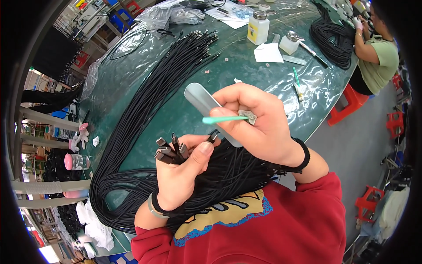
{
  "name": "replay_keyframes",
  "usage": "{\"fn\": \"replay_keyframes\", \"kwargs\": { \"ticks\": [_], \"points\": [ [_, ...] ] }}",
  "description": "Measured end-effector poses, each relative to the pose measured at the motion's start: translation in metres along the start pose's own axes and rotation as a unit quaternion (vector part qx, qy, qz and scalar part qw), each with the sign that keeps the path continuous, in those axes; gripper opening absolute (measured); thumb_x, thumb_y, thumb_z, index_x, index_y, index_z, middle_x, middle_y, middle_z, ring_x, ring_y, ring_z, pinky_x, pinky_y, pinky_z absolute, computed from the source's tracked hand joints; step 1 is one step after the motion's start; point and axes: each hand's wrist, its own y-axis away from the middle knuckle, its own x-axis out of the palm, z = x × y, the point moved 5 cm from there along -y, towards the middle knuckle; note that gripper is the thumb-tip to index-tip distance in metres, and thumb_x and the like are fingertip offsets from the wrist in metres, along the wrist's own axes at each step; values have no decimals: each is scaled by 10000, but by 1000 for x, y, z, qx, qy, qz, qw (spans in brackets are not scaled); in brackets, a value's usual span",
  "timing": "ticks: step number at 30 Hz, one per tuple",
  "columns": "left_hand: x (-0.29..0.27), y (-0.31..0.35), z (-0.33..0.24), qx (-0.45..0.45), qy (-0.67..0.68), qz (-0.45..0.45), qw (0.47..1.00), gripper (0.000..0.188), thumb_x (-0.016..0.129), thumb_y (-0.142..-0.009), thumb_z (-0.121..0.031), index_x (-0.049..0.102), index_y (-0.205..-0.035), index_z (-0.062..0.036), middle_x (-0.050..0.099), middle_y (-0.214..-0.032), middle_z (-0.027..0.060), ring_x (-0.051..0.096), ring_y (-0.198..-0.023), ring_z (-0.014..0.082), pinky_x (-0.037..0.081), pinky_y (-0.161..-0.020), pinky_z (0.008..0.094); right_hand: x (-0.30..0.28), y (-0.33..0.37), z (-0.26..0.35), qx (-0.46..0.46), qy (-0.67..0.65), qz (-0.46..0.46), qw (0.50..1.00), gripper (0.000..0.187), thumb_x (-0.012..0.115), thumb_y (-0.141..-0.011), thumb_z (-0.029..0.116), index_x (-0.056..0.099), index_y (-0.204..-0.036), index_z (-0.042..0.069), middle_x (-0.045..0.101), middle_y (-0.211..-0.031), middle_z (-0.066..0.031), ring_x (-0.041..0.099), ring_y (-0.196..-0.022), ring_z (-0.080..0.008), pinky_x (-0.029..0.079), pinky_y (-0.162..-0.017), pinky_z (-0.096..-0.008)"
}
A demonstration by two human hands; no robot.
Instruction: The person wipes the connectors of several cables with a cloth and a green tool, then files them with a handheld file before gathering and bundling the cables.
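Observation:
My left hand (pixel 180 180) is closed around several black cable plugs (pixel 169 152), whose metal ends point upward. One more plug (pixel 212 138) is pinched between its thumb and forefinger. Above it, my right hand (pixel 259 121) grips a thin green stick (pixel 224 119) and a long translucent grey strip with a rounded end (pixel 203 100). A small crumpled whitish piece (pixel 249 116) shows by its curled fingers. A thick bundle of black cables (pixel 132 119) runs from the far plug ends, loops at the left and passes beneath both hands.
On the green table (pixel 246 66) stand a white bottle (pixel 258 28) and a smaller bottle (pixel 289 43), near white paper (pixel 268 53). A capped jar (pixel 78 162) is at the left. Far right, a person (pixel 380 55) sits by another cable bundle (pixel 329 37) and a red stool (pixel 347 104).

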Motion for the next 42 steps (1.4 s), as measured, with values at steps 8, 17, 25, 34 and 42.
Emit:
{"fn": "replay_keyframes", "kwargs": {
  "ticks": [8, 17, 25, 34, 42],
  "points": [
    [-7, -3, 1, -3, 6, -8, 1000, 201, 540, -837, -163, 581, -813, 32, 455, -528, -19, 348, -435, 29, 258, -399, 177, 6, 4, 7, -117, 114, 56, 985, 150, 596, -751, 29, 560, -892, -4, 533, -625, -21, 474, -517, -72, 367, -466, -217],
    [-2, -7, 0, -68, 92, 63, 991, 312, 450, -883, -249, 554, -763, 20, 335, -471, -53, 241, -404, 24, 186, -380, 194, 7, 2, 5, -107, 69, 62, 990, 168, 618, -726, 50, 557, -880, 21, 521, -647, -43, 491, -522, -143, 369, -453, -245],
    [-4, -9, 3, -98, 161, 106, 976, 309, 442, -888, -239, 555, -799, 33, 346, -479, -47, 255, -421, 22, 193, -391, 187, -12, 9, -11, -113, 113, 75, 984, 184, 608, -730, 23, 553, -904, -1, 529, -678, -22, 469, -533, -90, 355, -480, -214],
    [2, -6, -2, -50, 89, 39, 994, 285, 472, -877, -219, 564, -819, 45, 364, -496, -42, 269, -424, 25, 205, -394, 187, -5, 11, 4, -60, 40, 87, 994, 152, 598, -748, 29, 558, -891, -4, 542, -688, -30, 483, -550, -74, 364, -498, -200],
    [6, 0, 3, -20, -31, 30, 999, 260, 484, -872, -198, 586, -844, 39, 429, -522, -38, 316, -430, 21, 235, -396, 188, 14, -13, 9, -29, 136, 82, 987, 143, 584, -766, 56, 559, -893, -5, 562, -670, -27, 498, -566, -52, 384, -512, -193]
  ]
}}
